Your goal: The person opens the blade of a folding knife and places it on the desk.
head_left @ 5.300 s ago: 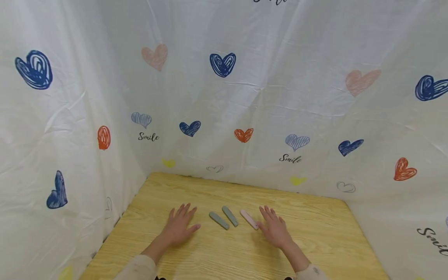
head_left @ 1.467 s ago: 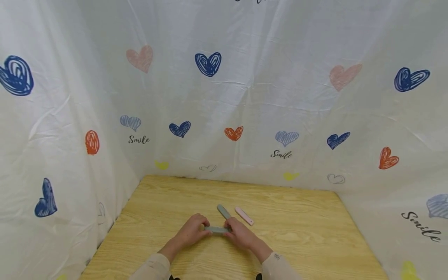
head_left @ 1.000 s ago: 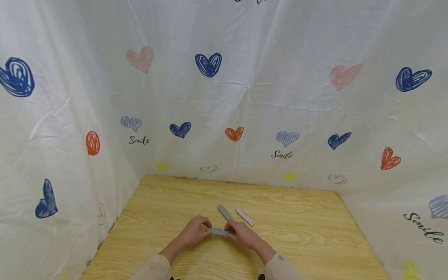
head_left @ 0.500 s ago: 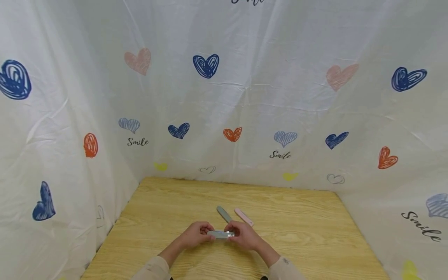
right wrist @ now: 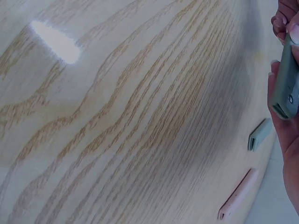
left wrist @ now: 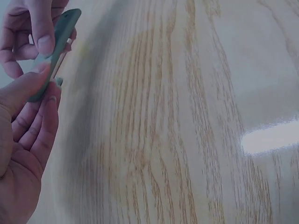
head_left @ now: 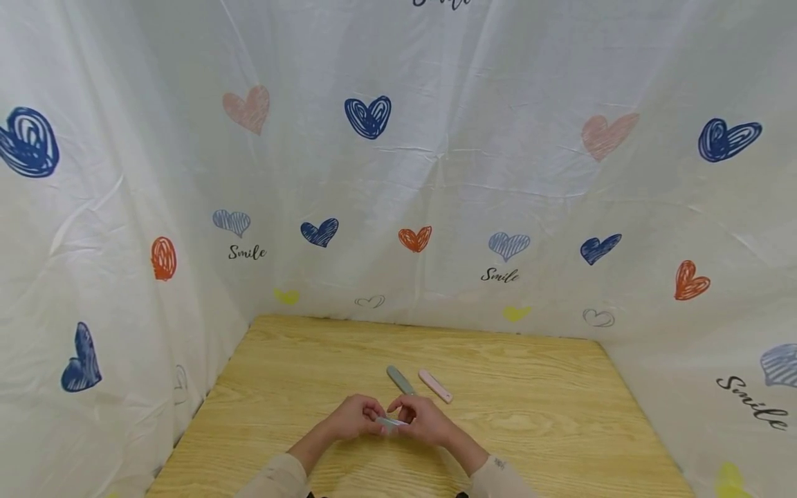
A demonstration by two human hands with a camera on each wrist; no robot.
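Note:
Both hands hold one slim grey-green handle [head_left: 390, 422], slotted along its edge and showing a small rivet near one end in the right wrist view. Its inner part is hard to make out. My left hand [head_left: 350, 418] pinches one end between thumb and fingers. My right hand [head_left: 429, 422] holds the other part, thumb on its face and fingers behind, as the left wrist view shows. Just beyond the hands lies a second green handle [head_left: 398, 378], its near end close to the right hand. A similar pink handle [head_left: 436, 385] lies to its right.
The wood-grain table [head_left: 529, 415] stretches around the hands. A white curtain [head_left: 461, 187] printed with hearts and "Smile" surrounds it at the back and sides. Glare lies on the tabletop in both wrist views.
Earlier both hands lay spread on the table beside three handles; the left green one has since been picked up. In the last half second the hands have drawn closer and the handle has tilted.

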